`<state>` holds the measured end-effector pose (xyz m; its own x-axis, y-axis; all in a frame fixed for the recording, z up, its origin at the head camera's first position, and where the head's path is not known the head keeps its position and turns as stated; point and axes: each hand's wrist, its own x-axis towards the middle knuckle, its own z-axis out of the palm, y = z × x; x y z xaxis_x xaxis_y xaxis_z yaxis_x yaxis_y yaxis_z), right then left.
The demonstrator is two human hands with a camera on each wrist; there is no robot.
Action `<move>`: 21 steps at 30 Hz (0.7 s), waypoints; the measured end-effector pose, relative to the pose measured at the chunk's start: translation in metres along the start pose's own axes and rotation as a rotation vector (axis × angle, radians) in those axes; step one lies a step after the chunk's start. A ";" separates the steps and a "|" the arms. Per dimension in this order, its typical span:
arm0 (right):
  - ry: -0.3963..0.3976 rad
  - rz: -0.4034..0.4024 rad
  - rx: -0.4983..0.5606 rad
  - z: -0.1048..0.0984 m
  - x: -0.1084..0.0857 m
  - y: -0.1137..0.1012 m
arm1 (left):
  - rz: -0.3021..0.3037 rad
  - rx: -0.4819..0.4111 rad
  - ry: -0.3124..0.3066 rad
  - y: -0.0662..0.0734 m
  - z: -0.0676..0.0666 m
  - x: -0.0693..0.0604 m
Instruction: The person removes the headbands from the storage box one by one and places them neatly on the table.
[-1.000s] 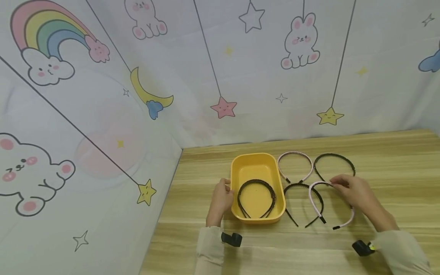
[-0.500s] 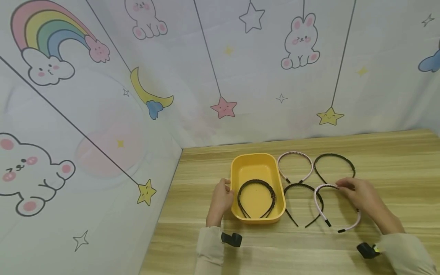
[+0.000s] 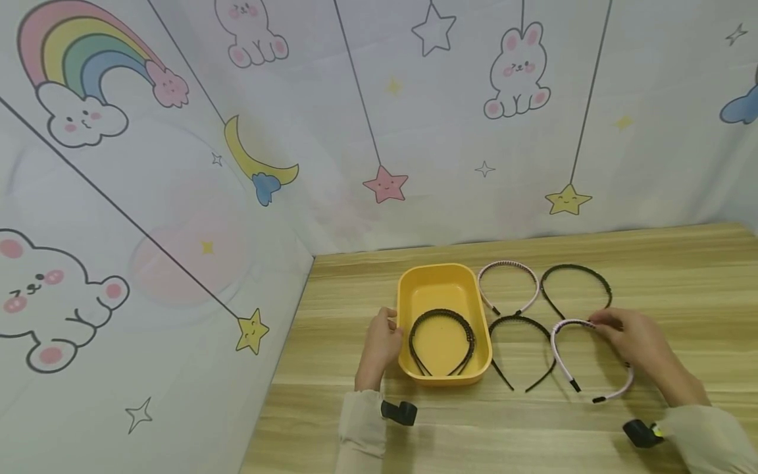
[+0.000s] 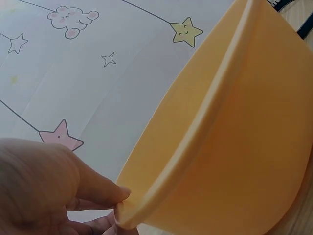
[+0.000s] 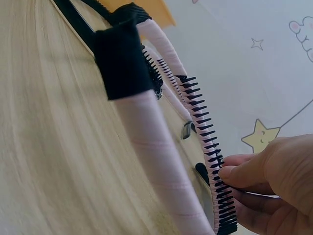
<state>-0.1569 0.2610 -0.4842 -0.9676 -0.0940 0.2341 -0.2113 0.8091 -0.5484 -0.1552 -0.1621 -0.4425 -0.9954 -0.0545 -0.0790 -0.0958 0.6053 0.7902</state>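
My left hand (image 3: 381, 339) pinches the left rim of a yellow plastic bin (image 3: 403, 289); in the left wrist view the thumb lies over the rim of the bin (image 4: 234, 132). Dark toothed headbands (image 3: 441, 312) lie in the bin's near half, seemingly overlapped. With thumb and fingers, my right hand (image 3: 642, 345) pinches a pale pink headband (image 3: 559, 355) near the top of its arch. Black teeth and a black end tip show on this headband (image 5: 161, 161) in the right wrist view. The hand hides part of its right side.
Right of the bin, a black headband (image 3: 518, 318) lies on the wooden table (image 3: 474, 428). Behind it are another pink headband (image 3: 507, 264) and another black headband (image 3: 577, 267). A cartoon-printed cloth (image 3: 462, 217) rises along the table's back and left sides.
My right hand has moved right and slightly nearer with the pink headband, which no longer overlaps the front black headband as much. My left hand and the bin have stayed put.
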 end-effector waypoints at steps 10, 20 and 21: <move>-0.007 -0.007 -0.016 -0.002 0.000 0.005 | 0.002 0.002 0.002 -0.001 0.000 0.001; -0.008 -0.008 -0.012 -0.003 -0.001 0.006 | 0.017 0.000 0.005 -0.001 0.001 0.002; -0.003 -0.012 -0.012 -0.003 -0.001 0.006 | 0.014 0.000 0.004 -0.001 0.001 0.002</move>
<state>-0.1573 0.2679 -0.4857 -0.9655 -0.1052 0.2383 -0.2211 0.8149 -0.5359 -0.1566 -0.1624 -0.4438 -0.9967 -0.0486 -0.0653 -0.0814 0.6062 0.7912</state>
